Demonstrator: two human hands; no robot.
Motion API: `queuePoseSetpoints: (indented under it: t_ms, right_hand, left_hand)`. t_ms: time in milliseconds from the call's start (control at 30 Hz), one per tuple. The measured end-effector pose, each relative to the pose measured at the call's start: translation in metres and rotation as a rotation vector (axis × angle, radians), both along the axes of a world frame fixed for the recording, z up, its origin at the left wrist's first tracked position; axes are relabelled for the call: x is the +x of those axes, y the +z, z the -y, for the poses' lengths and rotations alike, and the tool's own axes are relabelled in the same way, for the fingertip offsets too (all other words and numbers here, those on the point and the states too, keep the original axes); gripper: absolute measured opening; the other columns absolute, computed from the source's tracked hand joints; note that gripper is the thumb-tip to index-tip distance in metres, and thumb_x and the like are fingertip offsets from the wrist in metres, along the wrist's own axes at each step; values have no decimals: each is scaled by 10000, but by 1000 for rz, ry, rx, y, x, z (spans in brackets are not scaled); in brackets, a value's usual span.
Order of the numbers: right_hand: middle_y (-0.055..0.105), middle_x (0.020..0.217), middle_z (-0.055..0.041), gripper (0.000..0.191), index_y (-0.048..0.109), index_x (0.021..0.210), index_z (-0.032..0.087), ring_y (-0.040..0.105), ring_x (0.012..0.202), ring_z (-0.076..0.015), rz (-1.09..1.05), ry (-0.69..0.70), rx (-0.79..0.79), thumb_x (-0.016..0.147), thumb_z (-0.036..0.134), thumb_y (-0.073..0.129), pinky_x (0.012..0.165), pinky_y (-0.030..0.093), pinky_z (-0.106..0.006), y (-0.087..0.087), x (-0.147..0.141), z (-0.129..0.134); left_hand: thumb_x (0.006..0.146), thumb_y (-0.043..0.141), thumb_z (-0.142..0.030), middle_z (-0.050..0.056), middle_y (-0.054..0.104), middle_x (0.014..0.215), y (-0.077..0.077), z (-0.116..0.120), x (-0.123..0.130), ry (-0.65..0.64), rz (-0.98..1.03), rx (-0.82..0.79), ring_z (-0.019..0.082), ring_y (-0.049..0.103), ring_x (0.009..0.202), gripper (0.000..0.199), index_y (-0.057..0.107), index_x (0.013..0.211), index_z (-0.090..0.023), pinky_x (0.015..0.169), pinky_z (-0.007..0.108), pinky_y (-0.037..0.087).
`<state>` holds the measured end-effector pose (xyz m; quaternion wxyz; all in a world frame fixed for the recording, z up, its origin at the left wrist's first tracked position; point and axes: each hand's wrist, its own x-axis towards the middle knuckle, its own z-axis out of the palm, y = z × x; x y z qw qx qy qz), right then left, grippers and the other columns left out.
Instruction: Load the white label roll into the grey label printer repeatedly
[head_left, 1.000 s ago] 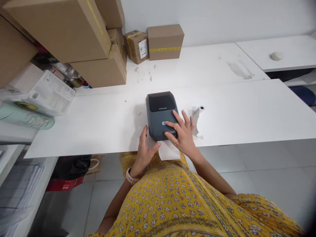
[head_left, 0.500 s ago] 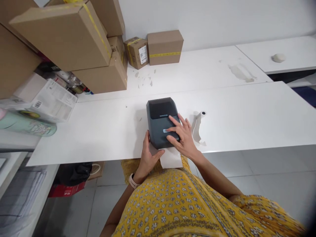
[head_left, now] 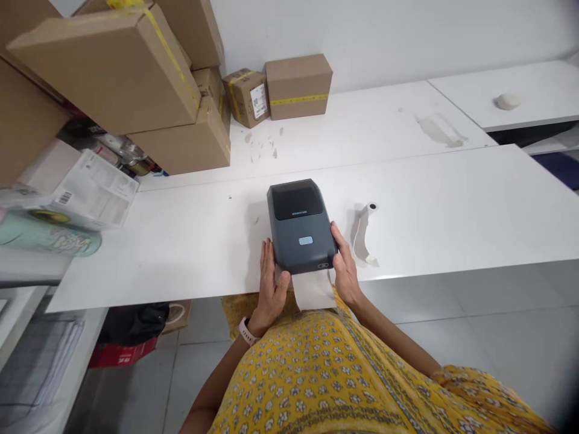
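A dark grey label printer (head_left: pixel 300 232) sits on the white table near its front edge, with a dark window on top and a light blue button. White paper (head_left: pixel 314 290) sticks out of its front and hangs toward my yellow flowered clothing. My left hand (head_left: pixel 270 283) lies along the printer's left side, its thumb by the front corner. On the opposite side, my right hand (head_left: pixel 346 268) grips the right front corner. Both hands hold the printer between them. To the right stands a small paper roll (head_left: pixel 371 208) with a loose curling strip.
Stacked cardboard boxes (head_left: pixel 108 78) fill the back left. Two smaller boxes, one with a label (head_left: pixel 248 96) and one plain (head_left: pixel 298 90), stand by the wall. A white package (head_left: pixel 90 190) and a green bottle (head_left: pixel 49 234) lie at left. A pale roundish object (head_left: pixel 508 101) rests far right.
My right hand has left the printer's button area and moved down to its right side. My left hand's thumb has shifted slightly left. The printer stays in place.
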<state>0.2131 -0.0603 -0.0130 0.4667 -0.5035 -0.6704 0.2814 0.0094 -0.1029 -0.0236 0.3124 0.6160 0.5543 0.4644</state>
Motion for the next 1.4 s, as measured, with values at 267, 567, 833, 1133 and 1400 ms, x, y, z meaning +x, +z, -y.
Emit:
queuePoseSetpoints:
  t_ms: [267, 567, 833, 1133, 1400]
  right_hand:
    - [342, 1737, -95, 612, 252, 1679, 321, 369, 1591, -297, 5, 4, 10, 1108, 537, 208, 1240, 422, -589, 15, -2, 2]
    - [437, 1671, -93, 710, 344, 1613, 298, 422, 1542, -325, 286, 2, 447, 1065, 682, 107, 1260, 345, -564, 121, -16, -83]
    - [456, 1633, -99, 712, 203, 1657, 311, 480, 1512, -279, 281, 63, 451, 1072, 699, 85, 1164, 460, -471, 164, -37, -224]
    - [561, 1562, -123, 598, 491, 1537, 264, 479, 1499, -346, 454, 79, 446, 1067, 610, 364, 1205, 420, -562, 135, -27, -182]
    - [697, 1399, -179, 720, 491, 1532, 211, 686, 1240, -400, 1058, 610, -38, 904, 490, 704, 1000, 530, -519, 80, -41, -158]
  left_hand:
    - [1056, 378, -607, 38, 211, 1790, 11, -2, 0, 27, -3, 23, 284, 73, 1675, 697, 232, 1688, -353, 1356, 546, 163]
    - [1056, 454, -515, 69, 677, 1419, 61, -82, -19, 296, 91, 147, 247, 593, 1362, 442, 668, 1360, -277, 1170, 456, 464]
    - [880, 691, -416, 80, 669, 1012, 40, -103, -17, 224, -99, -276, 209, 618, 823, 662, 538, 1469, -156, 755, 352, 492]
    - [846, 619, -306, 16, 653, 766, 42, -114, -20, 170, -175, -348, 223, 624, 716, 557, 584, 1382, -162, 632, 316, 400]
    - [885, 549, -267, 92, 732, 866, 52, -117, -17, 120, -468, -380, 330, 708, 865, 477, 562, 1354, -182, 702, 369, 457]
